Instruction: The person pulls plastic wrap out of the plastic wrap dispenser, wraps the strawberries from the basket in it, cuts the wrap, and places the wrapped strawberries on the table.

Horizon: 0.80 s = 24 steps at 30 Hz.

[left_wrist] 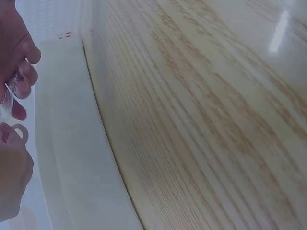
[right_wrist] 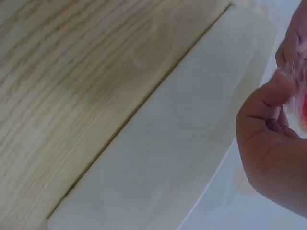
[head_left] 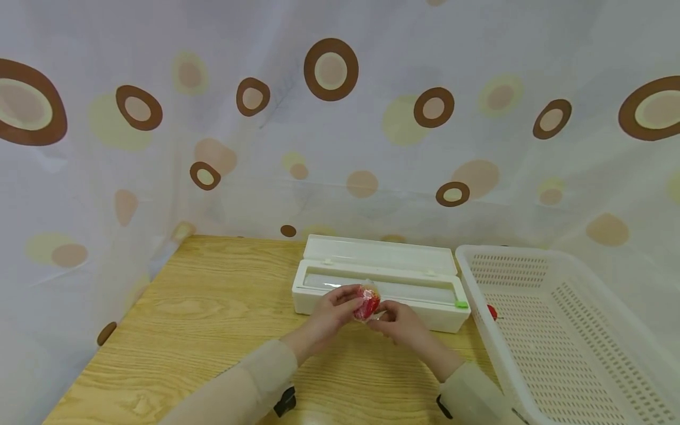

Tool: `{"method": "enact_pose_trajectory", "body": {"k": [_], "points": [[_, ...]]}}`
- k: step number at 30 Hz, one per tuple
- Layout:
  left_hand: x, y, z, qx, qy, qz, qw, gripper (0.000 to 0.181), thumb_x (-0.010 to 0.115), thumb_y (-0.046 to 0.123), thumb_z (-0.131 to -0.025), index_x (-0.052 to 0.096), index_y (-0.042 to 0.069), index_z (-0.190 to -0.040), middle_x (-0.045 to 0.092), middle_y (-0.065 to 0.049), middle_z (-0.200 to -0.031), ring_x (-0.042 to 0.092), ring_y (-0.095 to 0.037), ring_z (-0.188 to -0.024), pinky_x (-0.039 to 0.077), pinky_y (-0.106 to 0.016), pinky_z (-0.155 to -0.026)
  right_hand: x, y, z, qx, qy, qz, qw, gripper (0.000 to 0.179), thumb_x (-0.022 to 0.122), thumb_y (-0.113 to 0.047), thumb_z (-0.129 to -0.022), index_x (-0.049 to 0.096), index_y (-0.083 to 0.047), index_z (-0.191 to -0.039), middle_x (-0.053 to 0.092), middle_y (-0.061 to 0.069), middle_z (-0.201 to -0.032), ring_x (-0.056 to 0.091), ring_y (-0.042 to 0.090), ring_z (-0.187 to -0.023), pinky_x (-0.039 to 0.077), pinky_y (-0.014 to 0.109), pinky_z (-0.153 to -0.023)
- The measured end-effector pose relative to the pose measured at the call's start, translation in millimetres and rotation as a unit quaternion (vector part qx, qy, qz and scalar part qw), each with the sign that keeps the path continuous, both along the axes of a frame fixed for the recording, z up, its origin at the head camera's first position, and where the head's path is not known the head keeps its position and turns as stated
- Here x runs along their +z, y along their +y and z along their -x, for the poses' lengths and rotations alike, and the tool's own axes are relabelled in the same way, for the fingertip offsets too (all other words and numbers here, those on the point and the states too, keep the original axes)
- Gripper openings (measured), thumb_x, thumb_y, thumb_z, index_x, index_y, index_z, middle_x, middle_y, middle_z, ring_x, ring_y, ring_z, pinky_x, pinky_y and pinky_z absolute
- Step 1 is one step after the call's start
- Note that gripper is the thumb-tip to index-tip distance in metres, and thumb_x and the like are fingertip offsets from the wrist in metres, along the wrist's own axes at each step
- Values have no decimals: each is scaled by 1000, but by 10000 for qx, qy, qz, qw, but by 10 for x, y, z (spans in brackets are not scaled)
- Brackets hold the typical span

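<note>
In front of a white box, my left hand (head_left: 326, 319) holds a small red-and-yellow apple (head_left: 368, 302), its thumb and fingers curled round the left side. Clear plastic wrap (right_wrist: 292, 84) covers the apple and shines in the light. From the right, my right hand (head_left: 404, 327) pinches the loose wrap at the apple's lower edge. Behind both hands stands the wrap dispenser box (head_left: 435, 319), lid up, with a roll of film (head_left: 419, 292) inside and a green slider (head_left: 461, 304) at its right front. Only a sliver of the apple shows in the right wrist view.
A white slotted plastic basket (head_left: 510, 360) stands to the right, close beside the dispenser. Inside its left wall lies a small red item (head_left: 493, 311) with a thin stem. Patterned sheeting (head_left: 372, 147) hangs behind and at both sides of the wooden table (head_left: 212, 295).
</note>
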State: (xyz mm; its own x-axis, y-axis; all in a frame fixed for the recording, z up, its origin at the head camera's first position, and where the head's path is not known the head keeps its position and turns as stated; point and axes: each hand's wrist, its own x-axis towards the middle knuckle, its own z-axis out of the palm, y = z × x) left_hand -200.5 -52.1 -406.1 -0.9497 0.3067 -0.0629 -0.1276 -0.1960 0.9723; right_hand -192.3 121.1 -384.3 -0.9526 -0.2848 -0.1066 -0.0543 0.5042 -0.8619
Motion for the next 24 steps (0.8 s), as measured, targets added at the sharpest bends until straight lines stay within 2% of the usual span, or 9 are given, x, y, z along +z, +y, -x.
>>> {"method": "enact_pose_trajectory", "body": {"k": [2,5,7,10,12,14,19,22,24], "points": [[1,2,4,35,-27,-43,10000,44,52,15,-95,41,-3,-134,52,-17,-128,55,-7,-102,47,-21,-88,-28,8,5,107,170,-121,9997,27,63,-16,-87,61,6,-101,59,4,-68,46,10,-55,40,23,-48],[1,3,0,0,-96,-102,9999,45,52,14,-95,39,-3,-135,53,-16,-126,55,-6,-101,47,-20,-88,-58,20,22,46,345,19,9994,19,60,-11,-88,64,7,-95,58,2,-63,47,9,-53,40,22,-48],[-1,1,-5,-30,-111,-111,9999,45,51,14,-96,39,-4,-136,53,-16,-126,55,-6,-101,47,-20,-87,-62,31,34,-85,278,234,9993,18,58,-8,-89,64,8,-94,58,1,-62,48,8,-53,41,21,-48],[-4,-1,-12,-42,-159,-132,9998,46,51,13,-96,38,-5,-136,53,-17,-127,56,-6,-101,48,-21,-89,-56,48,53,-356,-166,878,9954,20,56,-7,-91,60,11,-97,59,0,-64,53,6,-54,48,21,-50],[-7,1,-16,-98,-156,-116,9998,46,50,12,-96,38,-6,-136,52,-19,-129,56,-6,-103,47,-24,-93,-47,62,63,-578,-507,1435,9867,23,53,-7,-93,57,14,-102,61,0,-67,58,7,-59,53,22,-56],[-6,9,-20,-143,-172,-114,9997,47,50,11,-96,37,-5,-137,51,-21,-131,56,-8,-105,46,-28,-98,-37,78,68,-725,-840,2017,9731,28,50,-6,-94,52,16,-110,64,-1,-73,63,7,-66,55,23,-64],[7,49,-35,-122,-43,-41,9999,49,49,12,-96,34,-5,-140,45,-24,-137,51,-18,-120,39,-38,-106,-6,104,73,-623,-1371,3001,9419,35,46,-9,-97,44,14,-123,65,-4,-87,63,5,-81,54,22,-78],[16,70,-46,19,-3,66,10000,49,49,12,-96,34,-6,-139,43,-25,-139,47,-23,-125,37,-39,-107,33,88,64,-534,-1452,3199,9347,36,43,-14,-98,44,11,-125,63,-5,-94,62,6,-87,52,21,-82],[13,76,-48,80,15,123,9999,48,49,11,-96,36,-7,-138,44,-25,-138,47,-24,-125,38,-39,-106,71,59,50,-536,-1363,3128,9385,39,42,-17,-99,42,11,-126,61,-2,-100,61,7,-89,51,21,-84]]}}
